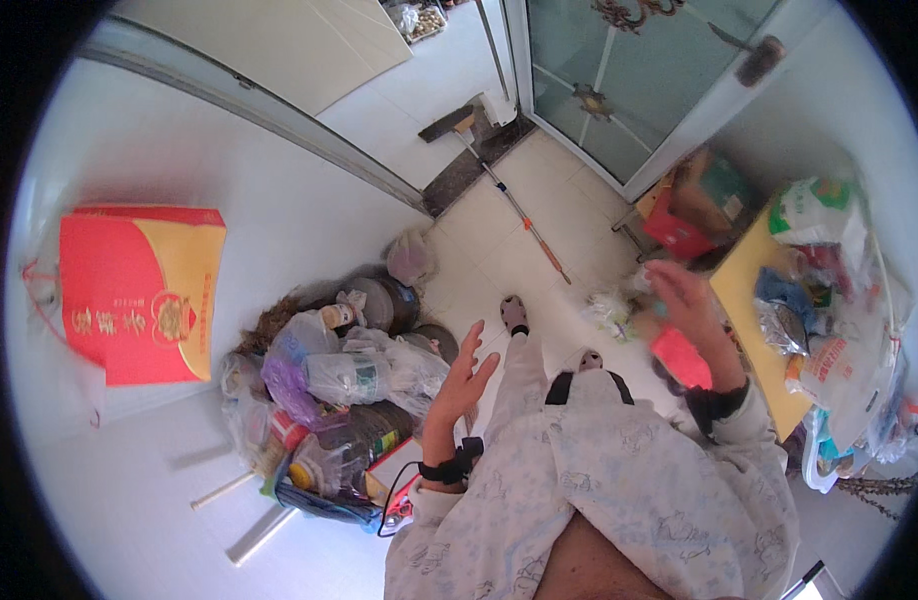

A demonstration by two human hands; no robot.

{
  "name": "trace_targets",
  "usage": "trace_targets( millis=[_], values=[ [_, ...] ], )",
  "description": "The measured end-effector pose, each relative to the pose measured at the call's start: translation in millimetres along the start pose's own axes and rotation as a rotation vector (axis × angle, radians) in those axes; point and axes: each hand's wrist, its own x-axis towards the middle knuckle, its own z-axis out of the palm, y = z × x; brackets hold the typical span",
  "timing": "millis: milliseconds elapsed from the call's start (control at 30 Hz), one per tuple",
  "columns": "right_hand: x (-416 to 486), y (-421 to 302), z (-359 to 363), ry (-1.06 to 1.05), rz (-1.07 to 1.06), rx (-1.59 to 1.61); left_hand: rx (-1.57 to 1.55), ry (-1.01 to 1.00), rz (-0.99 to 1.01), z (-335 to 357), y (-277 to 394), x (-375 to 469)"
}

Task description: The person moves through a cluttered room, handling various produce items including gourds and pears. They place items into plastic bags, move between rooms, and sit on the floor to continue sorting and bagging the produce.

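Note:
My left hand [457,386] is raised in front of my body with its fingers apart and nothing in it. A dark strap with a cable circles that wrist. My right hand [684,304], slightly blurred, is held out with fingers spread and appears to hold nothing. Below it, a bright pinkish-red item [681,357] shows, its kind unclear. Beyond my feet a broom [513,202] with an orange-gripped handle lies across the tiled floor [466,259], its bristle head at the doorway. Nearest my left hand are clear plastic bags [402,367] on a pile of containers.
The pile at left includes a large plastic bottle [316,469]. A red and gold carton bag [140,296] hangs on the left wall. Bags and foil cover a yellow-topped table [740,281] at right. A glass door [631,90] stands ajar near cardboard boxes [710,195].

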Motion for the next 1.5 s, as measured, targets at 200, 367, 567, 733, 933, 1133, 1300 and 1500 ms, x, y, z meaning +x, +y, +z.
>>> trace_targets(
  millis=[200,367,567,733,933,1133,1300,1500],
  values=[
    [63.7,14.7,63.7,-0.093,0.188,-0.046,0.098,0.053,0.014,-84.2,-7.8,74.1],
    [124.0,-2.8,76.2,-0.153,0.104,-0.126,0.085,0.118,-0.034,-115.0,19.0,131.1],
    [251.6,-31.4,63.0,-0.08,-0.084,-0.17,-0.011,0.291,0.135,-135.0,79.7,205.7],
    [338.3,-61.5,71.7,-0.099,-0.148,-0.079,0.157,0.319,0.154,-172.3,107.3,263.0],
    [393.7,-57.9,104.1,-0.113,-0.05,-0.21,0.156,0.405,0.163,-223.3,111.1,342.4],
    [437.1,-57.1,115.3,-0.196,-0.005,-0.172,0.112,0.492,0.135,-273.0,135.4,410.2],
    [513.7,-47.1,108.1,-0.241,0.057,-0.21,0.125,0.533,0.114,-295.5,151.9,460.9],
    [655.9,-67.5,126.9,-0.453,-0.22,-0.232,-0.028,0.702,-0.057,-319.2,173.1,498.2]
  ],
)
